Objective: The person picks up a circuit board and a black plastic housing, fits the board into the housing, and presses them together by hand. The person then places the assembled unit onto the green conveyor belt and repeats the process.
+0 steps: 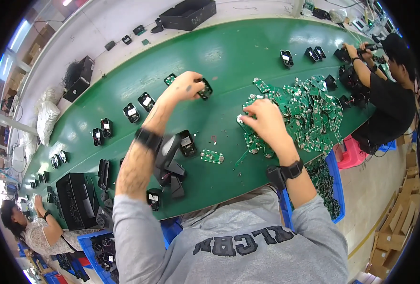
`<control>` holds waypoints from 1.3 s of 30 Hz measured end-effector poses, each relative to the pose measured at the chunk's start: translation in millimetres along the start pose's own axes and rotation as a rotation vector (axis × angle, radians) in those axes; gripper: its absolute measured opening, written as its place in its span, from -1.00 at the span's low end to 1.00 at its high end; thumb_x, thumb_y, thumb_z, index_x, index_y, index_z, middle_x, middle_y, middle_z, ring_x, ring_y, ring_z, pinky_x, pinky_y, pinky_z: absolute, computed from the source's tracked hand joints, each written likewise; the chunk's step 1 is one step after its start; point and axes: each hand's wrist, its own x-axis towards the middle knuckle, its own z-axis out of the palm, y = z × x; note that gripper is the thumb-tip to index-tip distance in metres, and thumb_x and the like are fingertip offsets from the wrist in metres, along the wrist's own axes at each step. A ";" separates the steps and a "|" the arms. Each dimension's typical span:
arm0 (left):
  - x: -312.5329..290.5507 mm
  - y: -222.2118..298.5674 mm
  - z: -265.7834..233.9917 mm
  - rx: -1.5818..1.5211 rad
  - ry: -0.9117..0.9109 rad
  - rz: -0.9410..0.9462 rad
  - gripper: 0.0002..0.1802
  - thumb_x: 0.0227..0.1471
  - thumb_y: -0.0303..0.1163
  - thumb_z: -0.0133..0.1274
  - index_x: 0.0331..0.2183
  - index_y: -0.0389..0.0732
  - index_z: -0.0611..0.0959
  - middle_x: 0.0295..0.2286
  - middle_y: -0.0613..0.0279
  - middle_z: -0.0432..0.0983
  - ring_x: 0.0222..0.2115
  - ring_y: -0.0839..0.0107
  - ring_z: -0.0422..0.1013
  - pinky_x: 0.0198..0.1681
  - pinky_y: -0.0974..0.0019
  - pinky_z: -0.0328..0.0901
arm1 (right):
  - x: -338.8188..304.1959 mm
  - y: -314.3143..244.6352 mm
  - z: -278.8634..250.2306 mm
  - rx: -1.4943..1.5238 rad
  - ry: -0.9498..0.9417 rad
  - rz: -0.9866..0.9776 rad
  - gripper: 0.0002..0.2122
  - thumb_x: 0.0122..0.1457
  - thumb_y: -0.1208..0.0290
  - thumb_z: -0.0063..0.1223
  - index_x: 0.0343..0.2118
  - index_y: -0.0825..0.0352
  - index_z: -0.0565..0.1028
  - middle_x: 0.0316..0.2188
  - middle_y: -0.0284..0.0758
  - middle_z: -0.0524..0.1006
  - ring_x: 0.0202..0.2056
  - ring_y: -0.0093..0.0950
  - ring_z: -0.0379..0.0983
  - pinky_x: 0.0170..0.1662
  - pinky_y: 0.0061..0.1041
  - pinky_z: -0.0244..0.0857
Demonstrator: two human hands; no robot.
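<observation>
My left hand (pixel 187 87) reaches over the middle of the green bench and grips a small black plastic housing (pixel 205 89) at its fingertips. Just left of that hand, partly covered by it, is a green circuit board (pixel 170 79). My right hand (pixel 267 120) is at the left edge of a heap of green circuit boards (pixel 309 113), thumb and fingers curled together. A board end with a white part shows by its thumb; whether it is pinched is hidden. A single circuit board (pixel 212 156) lies between my forearms, beside an open black housing (pixel 187 143).
Open black housings (pixel 131 112) stand in groups along the bench (pixel 238 52). Black tool-like parts (pixel 172 165) lie by my left forearm. A black box (pixel 75 201) stands left, blue crates (pixel 335 189) below the edge. One co-worker (pixel 390 90) works right, another (pixel 39 232) left.
</observation>
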 end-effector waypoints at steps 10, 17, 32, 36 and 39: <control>-55.7 -54.7 -27.8 0.551 0.859 0.403 -0.50 -0.05 -0.38 0.00 -0.01 -0.25 0.48 -0.07 -0.13 0.43 -0.04 0.01 0.37 -0.01 0.11 0.31 | -42.3 -12.6 -0.6 0.055 0.122 -0.180 -0.70 -0.15 0.58 0.19 -0.26 0.27 0.55 -0.48 -0.37 0.49 -0.33 -0.35 0.40 -0.21 -0.36 0.21; -298.4 -348.5 -196.8 0.282 0.713 -0.810 -0.52 0.05 -0.15 -0.07 -0.05 -0.22 0.53 -0.20 -0.01 0.54 -0.20 0.17 0.48 -0.21 0.15 0.42 | -49.2 -43.4 -12.1 0.265 0.395 -0.417 -0.63 -0.06 0.75 0.08 -0.14 0.31 0.55 -0.39 -0.36 0.53 -0.40 -0.46 0.37 -0.31 -0.50 0.28; -257.3 -244.2 -127.5 -0.613 0.689 -0.436 -0.47 -0.01 -0.56 -0.06 0.04 0.02 0.41 -0.33 0.33 0.38 -0.33 0.50 0.35 -0.28 0.35 0.43 | -54.1 -56.9 3.5 0.262 -0.169 0.047 -0.78 -0.02 0.60 0.11 -0.26 0.29 0.51 -0.42 -0.26 0.45 -0.41 -0.36 0.39 -0.33 -0.42 0.30; -269.3 -189.5 -113.3 -1.088 0.816 -0.086 -0.45 0.03 -0.56 -0.14 0.10 -0.07 0.30 -0.15 0.07 0.42 -0.04 0.14 0.41 -0.35 0.45 0.48 | -58.9 -56.4 0.3 0.228 -0.268 -0.135 -0.67 -0.03 0.60 0.13 -0.14 0.22 0.52 -0.45 -0.25 0.47 -0.44 -0.36 0.39 -0.32 -0.42 0.31; -268.5 -82.8 -34.2 -1.300 0.582 0.032 -0.42 0.07 -0.51 -0.11 0.15 -0.07 0.26 -0.04 -0.13 0.35 0.05 0.04 0.31 -0.36 0.50 0.49 | -62.0 -60.2 2.1 0.507 -0.268 -0.157 -0.59 -0.04 0.63 0.17 -0.06 0.23 0.51 -0.48 -0.29 0.51 -0.46 -0.49 0.42 -0.36 -0.54 0.32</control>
